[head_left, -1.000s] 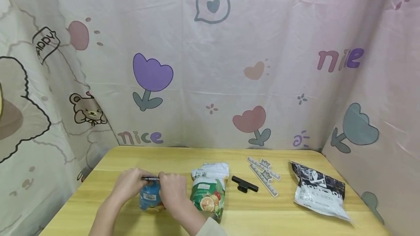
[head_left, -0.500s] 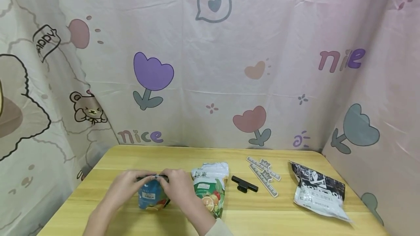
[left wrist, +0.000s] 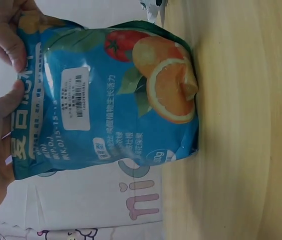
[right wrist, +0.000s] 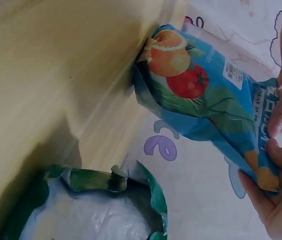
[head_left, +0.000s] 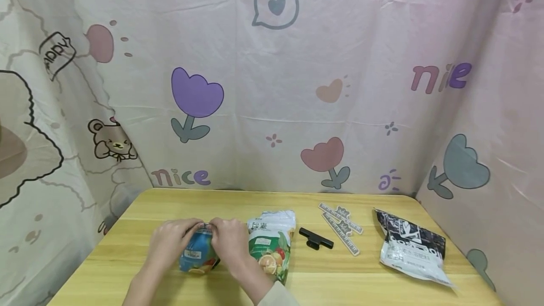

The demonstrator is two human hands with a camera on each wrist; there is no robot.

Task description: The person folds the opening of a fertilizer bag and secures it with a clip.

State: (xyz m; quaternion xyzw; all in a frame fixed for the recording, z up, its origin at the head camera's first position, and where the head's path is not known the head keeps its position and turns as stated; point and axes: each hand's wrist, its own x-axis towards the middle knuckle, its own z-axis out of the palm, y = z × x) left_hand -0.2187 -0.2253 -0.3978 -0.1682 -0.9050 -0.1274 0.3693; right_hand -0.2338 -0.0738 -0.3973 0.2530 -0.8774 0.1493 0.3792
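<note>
We are seeing the left hand (head_left: 172, 242) and right hand (head_left: 231, 242) pinching the top edge of the blue bag (head_left: 194, 254), which is standing on the table (head_left: 340, 292). If either thumb starts slipping, we are guessing the top could be springing loose and the bag tipping; whether it is sealed, we cannot tell. The right forearm (head_left: 254, 277) is hanging near the green-and-white bag (head_left: 272, 249), so a sideways swing could be nudging that towards the black clip (head_left: 316, 239).
</note>
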